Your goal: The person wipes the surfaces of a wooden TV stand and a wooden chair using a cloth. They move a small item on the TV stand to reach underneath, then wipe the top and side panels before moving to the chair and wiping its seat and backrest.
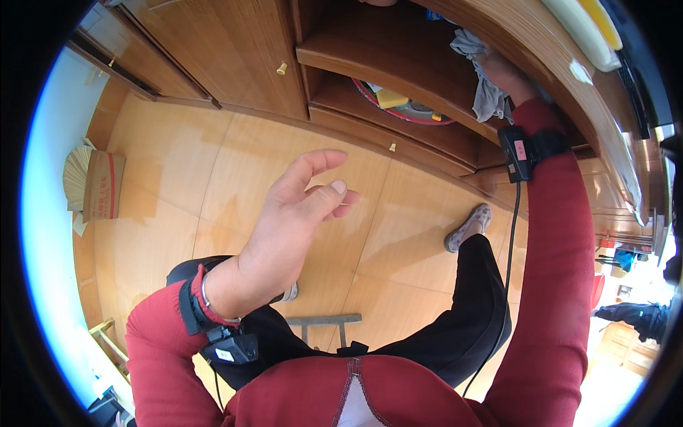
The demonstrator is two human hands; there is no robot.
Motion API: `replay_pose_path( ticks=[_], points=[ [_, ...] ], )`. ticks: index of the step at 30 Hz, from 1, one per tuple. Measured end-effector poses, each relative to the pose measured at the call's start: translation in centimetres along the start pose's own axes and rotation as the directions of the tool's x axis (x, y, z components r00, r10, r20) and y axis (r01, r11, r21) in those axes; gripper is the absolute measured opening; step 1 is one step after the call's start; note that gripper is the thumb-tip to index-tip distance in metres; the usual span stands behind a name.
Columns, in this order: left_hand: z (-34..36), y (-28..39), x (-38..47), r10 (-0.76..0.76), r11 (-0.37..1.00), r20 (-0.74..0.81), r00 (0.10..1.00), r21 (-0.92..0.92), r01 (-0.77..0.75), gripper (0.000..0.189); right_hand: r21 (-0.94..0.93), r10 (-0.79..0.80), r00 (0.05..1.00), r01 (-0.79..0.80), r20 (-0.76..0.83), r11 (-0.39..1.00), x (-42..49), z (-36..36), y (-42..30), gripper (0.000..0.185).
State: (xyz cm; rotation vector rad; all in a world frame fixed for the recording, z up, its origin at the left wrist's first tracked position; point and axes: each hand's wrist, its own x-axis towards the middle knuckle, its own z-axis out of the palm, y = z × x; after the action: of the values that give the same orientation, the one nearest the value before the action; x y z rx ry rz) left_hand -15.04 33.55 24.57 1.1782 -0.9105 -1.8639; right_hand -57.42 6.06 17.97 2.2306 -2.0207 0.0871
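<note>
Inside the upper compartment of a wooden cabinet, my right hand [500,72] grips a grey cloth [488,96]. Part of the cloth hangs over the front edge of the cabinet shelf [373,66]; the fingers are partly hidden by it. My left hand [304,205] hovers over the floor in front of the cabinet, holding nothing, its fingers curved and thumb apart from the forefinger. On the shelf below, a round red-rimmed tray [445,122] holds a yellow item [392,99] and other small things.
A wooden cabinet door [224,48] with a small knob is left of the shelves. The cabinet's top edge [565,58] overhangs my right forearm. A cardboard box [104,187] stands by the left wall. A cable [512,240] runs from my right wrist device. Between my legs is a stool [325,320].
</note>
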Motion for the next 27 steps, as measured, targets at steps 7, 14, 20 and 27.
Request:
replay_pose_path(
  ticks=[7,14,20,27],
  points=[
    [-1.6,1.0,-1.4,-0.003,0.998,0.038,0.999,-0.058,0.005,0.037,-0.126,0.079,0.995,-0.069,0.068,0.99,0.1,0.0,-2.4,0.057],
    [-0.9,1.4,-1.9,-0.002,0.999,0.048,0.999,-0.037,0.004,0.032,-0.065,-0.057,0.997,0.06,0.048,0.996,-1.1,-2.6,-13.6,0.053],
    [-0.7,1.3,-0.9,0.032,0.999,0.052,0.998,-0.026,-0.031,0.028,0.017,-0.079,0.997,0.079,-0.012,0.997,-1.6,-3.5,-11.8,0.052],
    [-0.9,0.8,-0.9,0.026,0.999,0.07,0.997,0.02,-0.027,0.024,0.084,-0.09,0.996,0.092,-0.027,0.992,-6.2,-4.5,-12.8,0.052]
  ],
)
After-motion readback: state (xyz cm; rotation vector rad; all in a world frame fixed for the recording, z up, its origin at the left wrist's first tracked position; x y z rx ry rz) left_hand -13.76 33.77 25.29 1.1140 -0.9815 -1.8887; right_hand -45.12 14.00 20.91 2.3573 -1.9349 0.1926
